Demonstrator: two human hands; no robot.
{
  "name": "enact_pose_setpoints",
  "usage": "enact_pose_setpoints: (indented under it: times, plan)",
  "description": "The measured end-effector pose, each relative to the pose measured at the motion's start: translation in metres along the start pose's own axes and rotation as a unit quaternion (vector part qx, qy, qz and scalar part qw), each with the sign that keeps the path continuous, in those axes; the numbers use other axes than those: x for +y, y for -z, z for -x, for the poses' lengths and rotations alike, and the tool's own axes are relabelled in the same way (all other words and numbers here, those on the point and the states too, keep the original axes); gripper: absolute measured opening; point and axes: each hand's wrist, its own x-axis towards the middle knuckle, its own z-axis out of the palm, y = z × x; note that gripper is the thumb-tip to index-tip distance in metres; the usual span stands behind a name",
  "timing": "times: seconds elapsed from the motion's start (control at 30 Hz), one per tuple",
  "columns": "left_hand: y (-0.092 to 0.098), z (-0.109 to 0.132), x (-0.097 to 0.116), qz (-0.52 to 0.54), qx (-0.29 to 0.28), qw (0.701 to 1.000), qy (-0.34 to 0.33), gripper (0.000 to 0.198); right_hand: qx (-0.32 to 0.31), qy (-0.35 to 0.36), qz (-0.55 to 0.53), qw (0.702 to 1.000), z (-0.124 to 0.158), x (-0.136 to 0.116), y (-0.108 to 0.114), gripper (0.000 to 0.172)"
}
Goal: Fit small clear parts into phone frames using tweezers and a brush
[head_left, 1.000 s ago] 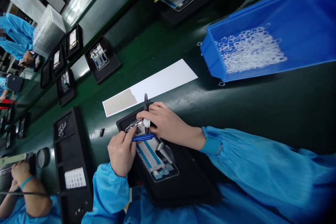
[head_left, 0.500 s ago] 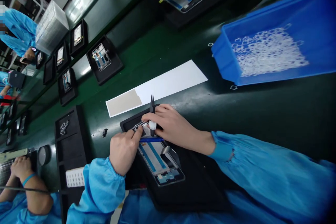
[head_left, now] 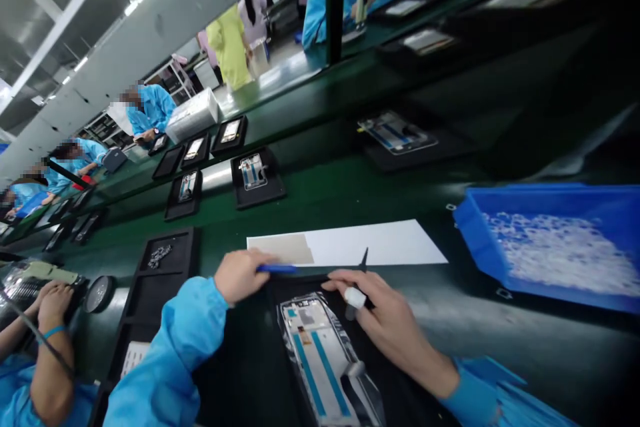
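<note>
My left hand (head_left: 241,275) is closed round a blue pen-like tool (head_left: 278,269), whose tip points right along the far edge of a black tray (head_left: 250,353). My right hand (head_left: 387,320) grips black tweezers (head_left: 363,259) that stick up between its fingers; a white wrap covers one fingertip. Both hands rest at the far end of a phone frame (head_left: 325,360) with blue strips, which lies in the tray in front of me.
A white sheet (head_left: 370,244) with a grey patch lies beyond the tray. A blue bin (head_left: 550,247) of small white parts stands right. A black parts tray (head_left: 160,273) sits left. More phone trays ride the green belt (head_left: 325,193). Another worker's hands (head_left: 50,300) are at left.
The view has swung upward and levelled, showing the hall and other workers. My left hand moved from the phone frame to the tray's far edge with the blue tool. My right hand still holds the tweezers.
</note>
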Motion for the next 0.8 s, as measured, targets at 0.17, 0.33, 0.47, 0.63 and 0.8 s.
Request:
enact_pose_setpoints:
  times: [0.17, 0.33, 0.47, 0.63, 0.8]
  plan:
    - [0.026, -0.042, -0.095, -0.066, 0.092, 0.965, 0.237, 0.035, 0.039, -0.033, -0.076, 0.996, 0.001, 0.005, 0.000, 0.028]
    - [0.032, -0.059, -0.180, -0.092, 0.084, 0.916, 0.381, 0.036, 0.077, -0.016, -0.111, 0.991, -0.007, 0.008, -0.003, 0.033]
    - [0.023, -0.058, -0.219, -0.104, 0.054, 0.892, 0.437, 0.039, 0.095, -0.007, -0.114, 0.989, -0.014, 0.012, -0.005, 0.030]
    - [0.014, -0.064, -0.234, -0.119, 0.024, 0.903, 0.413, 0.036, 0.083, 0.000, -0.115, 0.990, -0.017, 0.012, -0.007, 0.027]
    - [0.015, -0.066, -0.226, -0.149, 0.017, 0.921, 0.360, 0.033, 0.082, 0.004, -0.109, 0.991, -0.019, 0.011, -0.008, 0.027]
